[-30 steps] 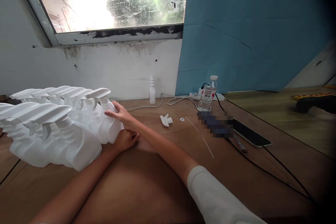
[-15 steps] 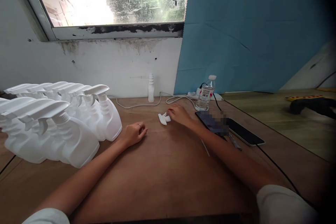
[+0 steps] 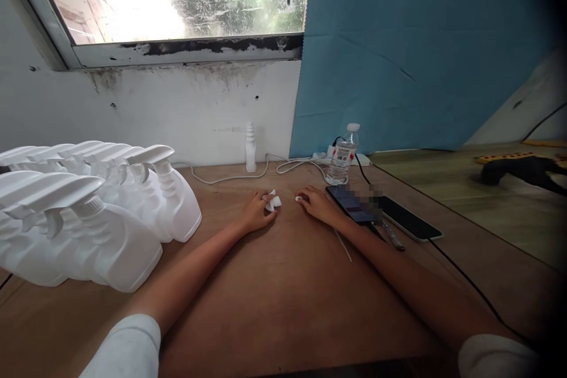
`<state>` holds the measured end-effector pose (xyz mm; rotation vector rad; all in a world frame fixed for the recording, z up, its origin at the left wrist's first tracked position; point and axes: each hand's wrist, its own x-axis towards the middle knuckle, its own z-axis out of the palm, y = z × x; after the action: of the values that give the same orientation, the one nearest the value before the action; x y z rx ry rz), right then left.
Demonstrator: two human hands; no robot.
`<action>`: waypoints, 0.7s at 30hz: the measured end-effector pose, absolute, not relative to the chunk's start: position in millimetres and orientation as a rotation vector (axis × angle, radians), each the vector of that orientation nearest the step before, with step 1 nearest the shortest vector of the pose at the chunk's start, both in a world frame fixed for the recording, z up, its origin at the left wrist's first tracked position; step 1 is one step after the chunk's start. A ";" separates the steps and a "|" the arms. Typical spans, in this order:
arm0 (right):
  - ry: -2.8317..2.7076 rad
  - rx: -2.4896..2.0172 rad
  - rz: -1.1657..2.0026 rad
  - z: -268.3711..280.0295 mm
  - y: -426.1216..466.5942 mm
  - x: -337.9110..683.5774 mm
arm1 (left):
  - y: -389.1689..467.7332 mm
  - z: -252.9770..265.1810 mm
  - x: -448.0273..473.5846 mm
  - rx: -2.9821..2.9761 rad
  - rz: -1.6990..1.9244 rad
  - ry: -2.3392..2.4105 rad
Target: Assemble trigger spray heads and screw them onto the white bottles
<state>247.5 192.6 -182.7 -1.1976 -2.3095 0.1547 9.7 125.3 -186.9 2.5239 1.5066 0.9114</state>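
Observation:
My left hand is closed round a white trigger spray head low over the table, and the fingers cover part of it. A short gap to the right, my right hand pinches a small white piece, too small to tell its kind. By my right forearm lies a thin whitish tube. Left of my left arm stand rows of white spray bottles with trigger heads fitted. A slim white bottle stands upright against the wall, beyond my hands.
A clear water bottle stands at the back right. Near my right forearm lie a dark phone, a second phone-like device and a small knife-like tool. A pale cable runs along the back of the brown table.
My left hand has moved right and taken hold of the spray head. My right hand has shifted right, away from it, and the small white piece now shows in its fingers.

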 end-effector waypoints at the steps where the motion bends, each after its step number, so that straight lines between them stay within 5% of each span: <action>1: -2.284 -1.175 0.168 -182.0 191.1 247.3 | 123.9 -186.9 7.9 2.486 0.951 1.463; 10: -2.005 -0.701 0.249 -164.9 151.1 221.7 | 115.3 -174.1 -0.7 2.059 1.006 1.241; 21: -2.310 -0.379 0.091 -158.2 121.0 205.8 | 103.9 -175.2 12.1 2.050 0.948 1.050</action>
<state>205.8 121.0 -158.2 -0.3786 -2.3096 0.0909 12.1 103.9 -175.2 2.0495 1.0498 0.9482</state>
